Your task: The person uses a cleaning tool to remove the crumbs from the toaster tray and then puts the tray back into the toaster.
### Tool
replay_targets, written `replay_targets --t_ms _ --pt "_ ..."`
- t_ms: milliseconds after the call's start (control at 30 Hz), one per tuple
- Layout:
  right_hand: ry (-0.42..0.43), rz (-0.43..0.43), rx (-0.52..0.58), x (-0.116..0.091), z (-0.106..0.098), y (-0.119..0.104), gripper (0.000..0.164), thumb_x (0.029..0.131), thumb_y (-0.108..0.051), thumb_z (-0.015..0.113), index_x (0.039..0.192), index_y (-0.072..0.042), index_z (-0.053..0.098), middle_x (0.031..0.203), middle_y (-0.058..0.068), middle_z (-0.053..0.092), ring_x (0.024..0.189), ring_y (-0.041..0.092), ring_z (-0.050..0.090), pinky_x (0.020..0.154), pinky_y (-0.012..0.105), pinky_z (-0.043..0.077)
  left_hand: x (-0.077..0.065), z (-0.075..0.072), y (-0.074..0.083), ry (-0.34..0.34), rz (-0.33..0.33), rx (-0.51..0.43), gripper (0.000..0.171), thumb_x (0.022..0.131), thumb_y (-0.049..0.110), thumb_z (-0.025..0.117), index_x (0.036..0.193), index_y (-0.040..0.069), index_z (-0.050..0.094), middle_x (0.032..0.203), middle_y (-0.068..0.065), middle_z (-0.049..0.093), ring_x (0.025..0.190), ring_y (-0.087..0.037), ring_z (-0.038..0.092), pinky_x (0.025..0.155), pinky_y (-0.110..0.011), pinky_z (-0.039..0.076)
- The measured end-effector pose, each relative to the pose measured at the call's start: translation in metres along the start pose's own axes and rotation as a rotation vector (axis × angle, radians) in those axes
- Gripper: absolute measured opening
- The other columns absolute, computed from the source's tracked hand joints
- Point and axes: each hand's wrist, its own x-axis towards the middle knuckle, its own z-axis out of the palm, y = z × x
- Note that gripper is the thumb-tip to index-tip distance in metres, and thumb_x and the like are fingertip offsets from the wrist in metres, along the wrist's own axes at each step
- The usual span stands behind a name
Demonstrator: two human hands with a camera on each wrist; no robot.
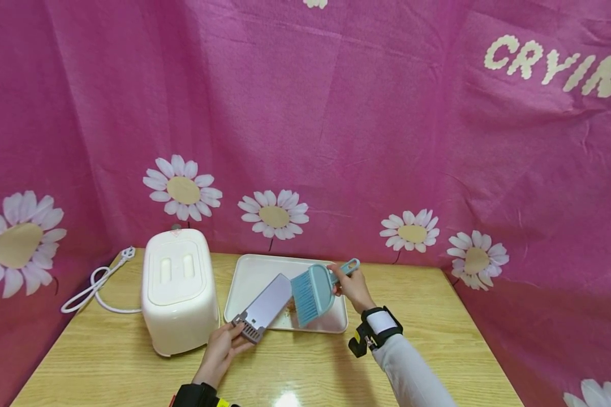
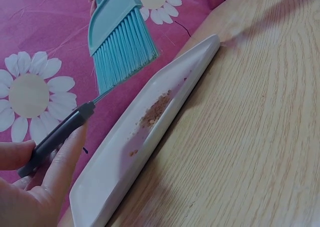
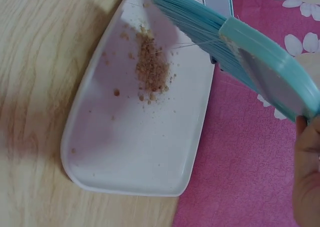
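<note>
– Where is your head camera looking from?
– It is sitting farthest back, facing forward and down; it alone is catching the white appliance (image 1: 180,291), at 8 o'clock.
– How are your wrist cameras facing?
– Your left one is looking close and low across the tray (image 2: 97,187), the curtain (image 2: 45,22) filling 10 o'clock, your left hand (image 2: 42,192) showing at 8. Your right one is peering closely and more steeply down, your right hand (image 3: 307,174) showing at 4.
– What are they sharing?
– All three are including the tray, with the brush (image 3: 275,62) showing at 6, 11 and 2 o'clock in turn.
</note>
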Motion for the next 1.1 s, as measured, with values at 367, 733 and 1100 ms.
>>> replay_targets --t_ms 367,733,1100 --pt "0.062 0.035 0.045 -0.009 -0.01 0.011 0.031 0.092 -0.011 0.046 0.111 0.013 0.053 0.057 0.002 0.048 0.041 0.005 0.044 0.039 0.014 0.037 0.0 -0.004 0.002 0.002 -0.01 -0.001 0.044 0.094 0.004 0.038 0.127 -0.022 0.024 0.116 -0.036 0.046 0.083 -0.019 0.061 0.078 -0.04 0.052" --pt "0.006 -0.101 0.157 -0.025 -0.009 0.038 0.025 0.092 -0.014 0.045 0.095 0.007 0.06 0.062 0.002 0.055 0.047 0.006 0.051 0.042 0.015 0.042 -0.004 -0.008 -0.006 -0.006 -0.019 -0.021 0.046 0.094 0.003 0.039 0.127 -0.023 0.022 0.1 -0.021 0.059 0.079 -0.016 0.061 0.076 -0.04 0.053" --pt "0.085 -0.107 0.406 -0.013 -0.038 0.158 0.024 0.091 -0.025 0.05 0.097 -0.002 0.056 0.075 0.007 0.063 0.061 0.017 0.062 0.053 0.026 0.054 -0.009 -0.012 -0.011 -0.007 -0.023 -0.053 0.048 0.094 0.005 0.04 0.127 -0.024 0.02 0.095 -0.013 0.061 0.081 -0.016 0.06 0.077 -0.04 0.053"
